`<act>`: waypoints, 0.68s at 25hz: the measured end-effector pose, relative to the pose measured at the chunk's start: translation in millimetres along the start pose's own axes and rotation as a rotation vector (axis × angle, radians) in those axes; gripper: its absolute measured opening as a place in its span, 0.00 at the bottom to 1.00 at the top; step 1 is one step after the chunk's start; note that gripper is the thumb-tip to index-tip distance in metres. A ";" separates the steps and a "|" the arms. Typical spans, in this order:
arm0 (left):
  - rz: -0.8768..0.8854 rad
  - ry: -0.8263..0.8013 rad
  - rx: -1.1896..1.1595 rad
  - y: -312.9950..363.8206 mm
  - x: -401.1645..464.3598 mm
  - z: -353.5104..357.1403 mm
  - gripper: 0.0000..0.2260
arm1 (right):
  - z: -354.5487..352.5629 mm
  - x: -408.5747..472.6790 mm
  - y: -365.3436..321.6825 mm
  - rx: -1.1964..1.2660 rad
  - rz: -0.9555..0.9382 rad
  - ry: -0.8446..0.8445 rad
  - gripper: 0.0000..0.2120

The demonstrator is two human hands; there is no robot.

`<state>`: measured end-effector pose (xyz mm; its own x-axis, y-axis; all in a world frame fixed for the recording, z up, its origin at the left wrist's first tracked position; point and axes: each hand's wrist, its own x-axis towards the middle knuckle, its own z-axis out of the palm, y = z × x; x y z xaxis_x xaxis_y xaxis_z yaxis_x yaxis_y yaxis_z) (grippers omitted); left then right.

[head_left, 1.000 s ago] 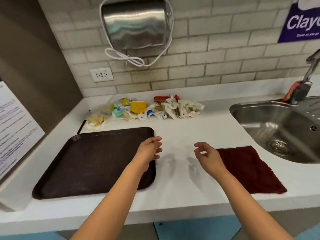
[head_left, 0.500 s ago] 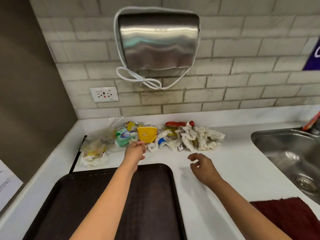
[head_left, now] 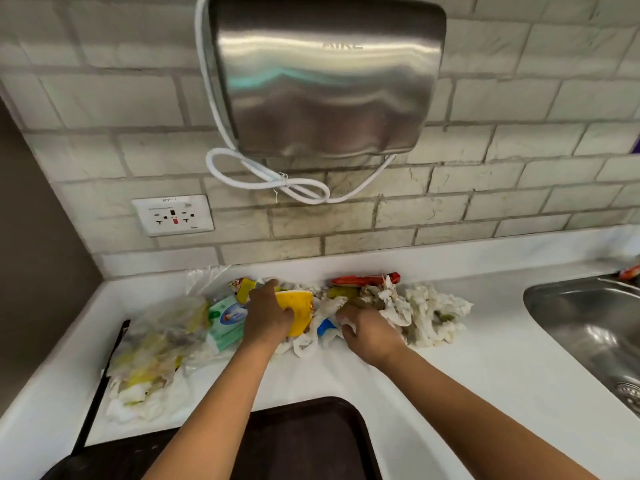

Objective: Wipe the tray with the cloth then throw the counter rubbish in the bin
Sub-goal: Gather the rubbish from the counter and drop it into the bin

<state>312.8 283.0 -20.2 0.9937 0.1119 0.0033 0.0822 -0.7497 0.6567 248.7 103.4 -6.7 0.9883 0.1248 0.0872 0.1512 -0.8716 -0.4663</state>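
Observation:
A row of rubbish lies against the back wall of the white counter (head_left: 467, 368): crumpled white tissues (head_left: 433, 313), a yellow wrapper (head_left: 298, 310), a green packet (head_left: 225, 320), a red wrapper (head_left: 363, 280) and a clear plastic bag (head_left: 162, 337). My left hand (head_left: 266, 317) grips the yellow wrapper. My right hand (head_left: 367, 330) has its fingers curled into the white tissues beside it. The dark brown tray (head_left: 311, 441) lies at the near edge, partly under my forearms. The cloth is out of view.
A steel sink (head_left: 588, 327) is set in the counter at the right. A steel hand dryer (head_left: 325, 74) with a looped white cable hangs on the brick wall above the rubbish. A wall socket (head_left: 173, 214) sits to its lower left. A black strip (head_left: 100, 386) lies along the left.
Both hands reached forward from above the tray and bare counter into the rubbish pile and took hold of it. The view moved closer to the wall; the cloth left the frame.

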 end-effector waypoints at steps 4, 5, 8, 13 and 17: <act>0.051 -0.056 0.199 -5.5 15.2 8.4 0.34 | 29.1 29.9 -11.0 -0.142 0.081 -0.150 0.38; 0.051 -0.083 0.227 -7.7 18.3 10.8 0.36 | 37.5 36.5 -13.7 -0.164 0.124 -0.203 0.45; 0.079 -0.130 0.166 -12.2 25.2 13.0 0.38 | 62.3 48.1 -14.0 -0.208 0.164 -0.226 0.44; 0.142 0.108 0.077 -11.9 12.3 -1.0 0.17 | 79.1 33.6 -1.3 -0.162 -0.052 0.076 0.14; 0.047 0.233 -0.193 -8.8 -5.3 -21.7 0.10 | 72.2 18.5 2.1 0.039 -0.161 0.219 0.09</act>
<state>305.2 303.1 -9.7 0.9499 0.2439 0.1954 -0.0012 -0.6222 0.7828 268.6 138.1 -69.6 0.9250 0.1511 0.3488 0.3105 -0.8295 -0.4642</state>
